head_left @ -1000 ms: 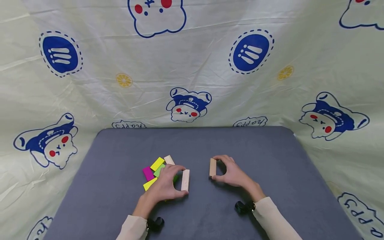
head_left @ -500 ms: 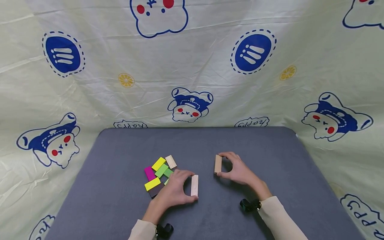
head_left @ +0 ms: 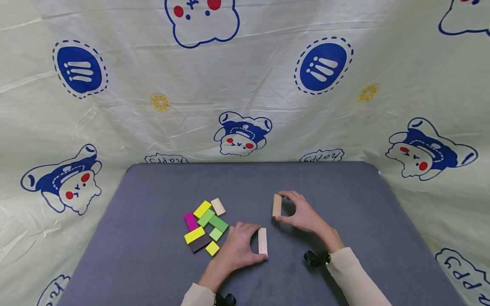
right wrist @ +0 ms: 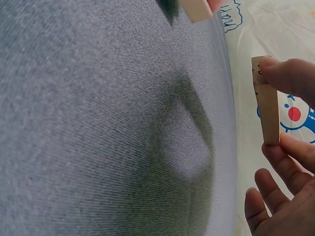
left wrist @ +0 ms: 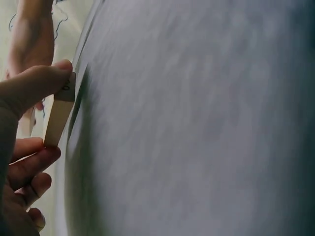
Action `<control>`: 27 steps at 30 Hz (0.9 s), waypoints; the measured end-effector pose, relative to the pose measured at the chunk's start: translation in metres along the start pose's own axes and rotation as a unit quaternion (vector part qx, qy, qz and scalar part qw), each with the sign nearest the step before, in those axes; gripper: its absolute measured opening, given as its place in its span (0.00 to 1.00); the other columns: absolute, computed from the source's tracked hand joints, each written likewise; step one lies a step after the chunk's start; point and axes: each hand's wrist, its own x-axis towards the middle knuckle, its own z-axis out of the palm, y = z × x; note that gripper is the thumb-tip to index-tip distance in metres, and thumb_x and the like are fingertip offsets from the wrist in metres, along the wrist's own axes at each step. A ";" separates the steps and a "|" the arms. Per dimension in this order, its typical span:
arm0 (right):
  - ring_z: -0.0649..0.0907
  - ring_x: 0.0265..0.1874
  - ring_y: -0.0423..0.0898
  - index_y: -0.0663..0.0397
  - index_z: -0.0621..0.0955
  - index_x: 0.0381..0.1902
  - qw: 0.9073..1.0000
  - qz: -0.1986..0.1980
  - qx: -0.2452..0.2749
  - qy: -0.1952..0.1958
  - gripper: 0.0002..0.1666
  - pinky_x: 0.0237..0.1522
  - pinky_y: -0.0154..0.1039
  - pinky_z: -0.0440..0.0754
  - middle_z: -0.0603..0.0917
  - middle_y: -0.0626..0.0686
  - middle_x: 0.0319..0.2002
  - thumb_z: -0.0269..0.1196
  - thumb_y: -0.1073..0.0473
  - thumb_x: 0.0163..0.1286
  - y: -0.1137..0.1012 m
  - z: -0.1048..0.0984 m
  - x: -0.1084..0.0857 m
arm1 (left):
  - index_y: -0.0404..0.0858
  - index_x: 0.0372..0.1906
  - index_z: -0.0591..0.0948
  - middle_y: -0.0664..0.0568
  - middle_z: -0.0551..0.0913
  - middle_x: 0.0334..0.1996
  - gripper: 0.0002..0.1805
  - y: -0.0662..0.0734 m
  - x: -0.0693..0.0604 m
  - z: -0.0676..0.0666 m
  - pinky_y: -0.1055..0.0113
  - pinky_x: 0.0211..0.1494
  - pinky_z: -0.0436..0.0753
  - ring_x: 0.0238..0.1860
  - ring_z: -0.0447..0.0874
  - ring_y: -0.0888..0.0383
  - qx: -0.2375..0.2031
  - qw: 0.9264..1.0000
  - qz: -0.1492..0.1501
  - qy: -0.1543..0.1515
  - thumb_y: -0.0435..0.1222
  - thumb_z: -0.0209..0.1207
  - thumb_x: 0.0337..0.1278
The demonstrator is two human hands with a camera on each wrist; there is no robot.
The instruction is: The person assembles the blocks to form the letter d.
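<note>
Spreading back to a straight far edge with rounded corners, the grey table (head_left: 145,272) meets a pale printed cloth (head_left: 126,123), which also shows along both sides. A wide stretch of grey runs from the right hand (head_left: 302,214) to the right edge, and another lies between the hands and the far edge. The left hand (head_left: 239,246) sits nearer the person, with a modest gap between the two. Coloured blocks (head_left: 218,224), yellow, green, magenta and dark, crowd just beyond its outer side, a plain wooden block (head_left: 218,206) at their back.

Both hands pinch lengthwise, thumb at the near end and fingertips at the far end: the left-hand block (head_left: 262,241) in one, the right-hand block (head_left: 277,206) in the other. Both blocks seem to be off the table, though the head view makes height hard to judge.
</note>
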 end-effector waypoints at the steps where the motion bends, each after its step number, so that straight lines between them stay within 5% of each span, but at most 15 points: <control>1: 0.73 0.66 0.61 0.49 0.72 0.73 1.000 0.000 -0.002 0.001 0.46 0.62 0.68 0.73 0.73 0.59 0.70 0.76 0.45 0.60 0.000 0.000 0.000 | 0.44 0.65 0.80 0.54 0.84 0.59 0.42 0.002 0.001 0.002 0.60 0.55 0.71 0.59 0.76 0.55 0.003 1.000 0.000 -0.002 0.58 0.77 0.44; 12: 0.72 0.67 0.62 0.48 0.73 0.72 1.000 0.001 -0.004 0.003 0.45 0.63 0.69 0.72 0.73 0.59 0.70 0.76 0.45 0.60 0.004 0.002 0.002 | 0.46 0.62 0.81 0.53 0.82 0.57 0.41 0.014 0.008 0.017 0.59 0.52 0.71 0.55 0.76 0.54 0.010 1.000 -0.008 -0.006 0.61 0.76 0.43; 20: 0.72 0.68 0.62 0.47 0.73 0.72 1.000 -0.002 0.004 -0.015 0.45 0.64 0.69 0.71 0.73 0.58 0.70 0.77 0.45 0.60 0.002 0.005 0.004 | 0.45 0.65 0.80 0.52 0.80 0.60 0.41 0.012 0.002 0.016 0.51 0.60 0.75 0.59 0.74 0.52 -0.043 0.998 -0.043 -0.017 0.61 0.73 0.48; 27: 0.71 0.70 0.62 0.45 0.74 0.72 0.999 -0.003 0.005 -0.041 0.45 0.64 0.68 0.72 0.73 0.56 0.71 0.76 0.41 0.60 -0.001 0.010 0.004 | 0.42 0.62 0.81 0.51 0.80 0.58 0.38 0.016 0.001 0.017 0.50 0.61 0.76 0.56 0.74 0.52 -0.035 0.998 -0.057 -0.013 0.58 0.74 0.50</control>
